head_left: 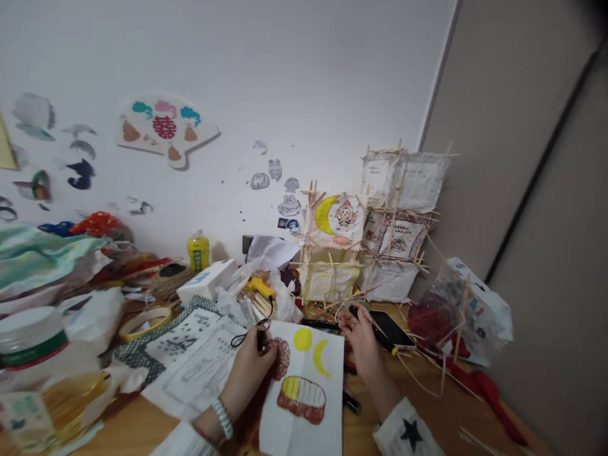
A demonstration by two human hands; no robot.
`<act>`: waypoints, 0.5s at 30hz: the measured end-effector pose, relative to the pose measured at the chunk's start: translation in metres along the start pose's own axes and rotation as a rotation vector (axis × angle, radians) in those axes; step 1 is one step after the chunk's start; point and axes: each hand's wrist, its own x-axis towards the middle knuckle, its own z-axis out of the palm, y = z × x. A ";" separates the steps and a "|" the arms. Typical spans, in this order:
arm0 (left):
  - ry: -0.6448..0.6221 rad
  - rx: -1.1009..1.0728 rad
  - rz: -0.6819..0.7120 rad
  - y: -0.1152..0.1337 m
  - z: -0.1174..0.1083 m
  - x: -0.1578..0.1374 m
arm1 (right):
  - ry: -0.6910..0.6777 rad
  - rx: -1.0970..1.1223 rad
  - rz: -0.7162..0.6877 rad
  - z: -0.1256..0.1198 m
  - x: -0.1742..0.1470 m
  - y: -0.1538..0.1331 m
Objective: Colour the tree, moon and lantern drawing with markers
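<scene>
1. Centrally, a white sheet of drawing paper (304,364) sits at the near side of the tabletop (456,418), between the two hands, its bottom running out of view.
2. Near its top are a solid yellow disc (303,339) and a slim yellow crescent (320,358); at the left edge is a brown, scalloped, densely scribbled shape (283,358).
3. Below them, a rounded, brown-outlined shape (301,400) has yellow at its left, white with thin upright lines at its right, and a brown lower band. Faint creases cross the paper.
4. The left hand (251,361) is at the sheet's left edge, fingers curled, with a small black item (261,339) between them; what it is cannot be told.
5. The right hand (363,335), beyond the sheet's upper right corner, has its fingers closed around a black marker with a yellow end (391,347).
6. Just beside it lies a smartphone (392,328), while another black marker (351,402) rests right of the paper.
</scene>
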 end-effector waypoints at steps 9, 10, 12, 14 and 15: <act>-0.123 0.028 -0.126 -0.005 -0.007 0.011 | -0.389 0.090 0.328 0.028 -0.037 0.018; -0.176 0.002 -0.172 -0.004 -0.011 0.012 | -0.457 0.115 0.398 0.032 -0.042 0.021; -0.353 -0.056 -0.267 -0.001 -0.022 0.014 | -0.575 0.134 0.513 0.037 -0.050 0.027; -0.613 -0.075 -0.383 0.002 -0.036 0.015 | -0.688 0.118 0.607 0.038 -0.054 0.028; -0.718 -0.049 -0.433 0.003 -0.042 0.015 | -0.742 0.105 0.645 0.036 -0.054 0.028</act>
